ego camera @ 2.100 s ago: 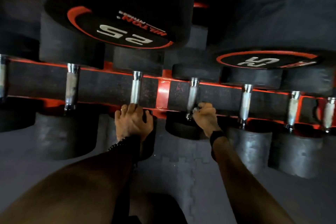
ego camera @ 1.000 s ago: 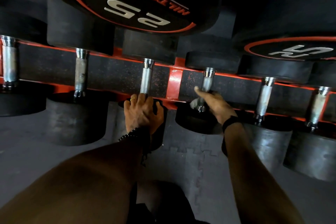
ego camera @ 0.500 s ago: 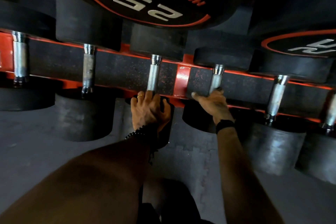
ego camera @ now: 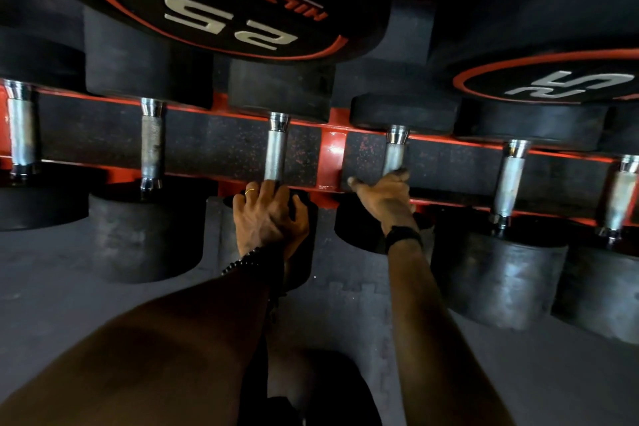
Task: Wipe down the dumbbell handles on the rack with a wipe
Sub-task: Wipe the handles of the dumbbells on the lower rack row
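Several steel dumbbell handles cross the red-and-black rack rail (ego camera: 332,156). My right hand (ego camera: 385,195) is closed around the lower end of one handle (ego camera: 394,157). Only a pale scrap of the wipe (ego camera: 397,172) shows at my fingertips; the rest is hidden under my palm. My left hand (ego camera: 268,218) lies over the near black head (ego camera: 304,245) of the neighbouring dumbbell, fingers curled on its top edge just below that handle (ego camera: 276,154).
More handles stand to the left (ego camera: 151,145) (ego camera: 20,135) and to the right (ego camera: 510,180) (ego camera: 620,197). A large head marked 25 (ego camera: 224,0) overhangs from the shelf above. Grey puzzle-mat floor (ego camera: 345,304) lies below my arms.
My right hand slid with the wipe from the handle's near end up to the middle and back down to the near end. My left hand stayed on the dumbbell head.
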The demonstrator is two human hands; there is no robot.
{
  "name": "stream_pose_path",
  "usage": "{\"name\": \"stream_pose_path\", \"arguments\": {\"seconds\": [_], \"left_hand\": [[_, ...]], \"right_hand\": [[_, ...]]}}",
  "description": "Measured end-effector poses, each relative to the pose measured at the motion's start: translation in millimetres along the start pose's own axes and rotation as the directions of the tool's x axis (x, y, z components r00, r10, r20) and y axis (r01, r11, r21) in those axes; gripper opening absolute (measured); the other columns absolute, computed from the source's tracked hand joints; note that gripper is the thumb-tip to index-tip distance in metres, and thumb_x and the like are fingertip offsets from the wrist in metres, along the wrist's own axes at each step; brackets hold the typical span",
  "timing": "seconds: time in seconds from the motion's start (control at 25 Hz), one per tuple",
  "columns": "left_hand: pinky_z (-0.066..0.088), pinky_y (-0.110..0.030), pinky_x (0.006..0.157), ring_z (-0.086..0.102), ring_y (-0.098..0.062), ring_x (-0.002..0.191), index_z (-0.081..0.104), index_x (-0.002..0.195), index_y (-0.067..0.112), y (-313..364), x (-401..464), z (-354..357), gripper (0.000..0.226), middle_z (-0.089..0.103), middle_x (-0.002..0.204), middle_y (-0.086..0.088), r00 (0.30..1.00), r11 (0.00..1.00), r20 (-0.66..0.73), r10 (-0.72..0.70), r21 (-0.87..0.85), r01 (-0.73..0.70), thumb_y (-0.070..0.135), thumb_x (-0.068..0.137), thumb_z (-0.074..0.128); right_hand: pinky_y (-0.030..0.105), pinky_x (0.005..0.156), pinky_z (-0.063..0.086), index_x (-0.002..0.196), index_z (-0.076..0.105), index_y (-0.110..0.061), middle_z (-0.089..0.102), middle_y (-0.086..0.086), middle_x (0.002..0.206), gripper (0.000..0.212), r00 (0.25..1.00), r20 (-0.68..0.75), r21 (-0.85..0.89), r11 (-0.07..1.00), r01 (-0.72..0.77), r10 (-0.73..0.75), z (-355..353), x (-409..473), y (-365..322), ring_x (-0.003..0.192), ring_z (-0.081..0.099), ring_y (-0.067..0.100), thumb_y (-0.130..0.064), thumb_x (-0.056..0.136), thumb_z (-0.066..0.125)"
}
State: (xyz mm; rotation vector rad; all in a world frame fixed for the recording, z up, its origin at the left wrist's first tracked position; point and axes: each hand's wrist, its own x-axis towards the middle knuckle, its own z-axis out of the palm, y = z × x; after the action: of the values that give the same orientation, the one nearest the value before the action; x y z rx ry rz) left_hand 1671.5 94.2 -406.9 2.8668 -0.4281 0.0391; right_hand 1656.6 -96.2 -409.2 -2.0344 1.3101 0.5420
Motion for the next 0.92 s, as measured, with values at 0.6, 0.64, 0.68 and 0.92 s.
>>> {"name": "stream_pose_path", "arguments": {"seconds": [0.6, 0.64, 0.68, 0.92], "left_hand": [[0.036, -0.039, 0.063, 0.055, -0.034, 0.072, 0.060, 0.062, 0.009, -0.6, -0.8, 0.7, 0.023, 0.058, 0.072, -0.008, 1.000, 0.999, -0.013, 0.005, 0.031, -0.004, 0.026, 0.078, 0.062], [0.035, -0.038, 0.063, 0.055, -0.033, 0.072, 0.060, 0.062, 0.009, -0.6, -1.0, 0.9, 0.023, 0.058, 0.072, -0.008, 1.000, 1.000, -0.007, 0.007, 0.027, -0.006, 0.026, 0.078, 0.062], [0.035, -0.038, 0.063, 0.054, -0.033, 0.072, 0.060, 0.062, 0.009, -0.7, -1.4, 0.8, 0.023, 0.058, 0.072, -0.008, 1.000, 1.000, -0.002, 0.008, 0.026, -0.008, 0.027, 0.078, 0.062], [0.033, -0.037, 0.063, 0.055, -0.033, 0.072, 0.060, 0.063, 0.010, -0.3, -0.9, -1.6, 0.023, 0.058, 0.072, -0.008, 1.000, 0.999, 0.011, 0.008, 0.041, -0.009, 0.028, 0.077, 0.062]], "right_hand": [[0.016, 0.064, 0.046, 0.090, 0.061, -0.011, 0.064, 0.003, 0.086, 0.054, 0.968, 0.048, -0.088, 0.964, 0.249, -0.246, -53.0, 14.9, 51.4, 0.082, 0.060, 0.019, -0.040, 0.056, 0.093], [0.015, 0.057, 0.045, 0.079, 0.061, -0.012, 0.063, 0.001, 0.075, 0.041, 0.961, 0.023, 0.032, 0.961, 0.276, -0.277, -52.7, 11.2, 54.1, 0.071, 0.059, 0.016, -0.027, 0.059, 0.094], [0.018, 0.057, 0.049, 0.071, 0.060, -0.015, 0.064, 0.000, 0.069, 0.033, 0.949, -0.025, 0.136, 0.939, 0.315, -0.314, -51.0, 8.4, 56.5, 0.064, 0.059, 0.015, -0.017, 0.062, 0.092], [0.017, 0.072, 0.052, 0.083, 0.067, -0.017, 0.068, -0.004, 0.080, 0.018, 0.806, -0.429, 0.285, 0.786, 0.548, -0.407, -43.2, 27.2, 24.2, 0.071, 0.063, 0.003, 0.001, 0.083, 0.069]]}}
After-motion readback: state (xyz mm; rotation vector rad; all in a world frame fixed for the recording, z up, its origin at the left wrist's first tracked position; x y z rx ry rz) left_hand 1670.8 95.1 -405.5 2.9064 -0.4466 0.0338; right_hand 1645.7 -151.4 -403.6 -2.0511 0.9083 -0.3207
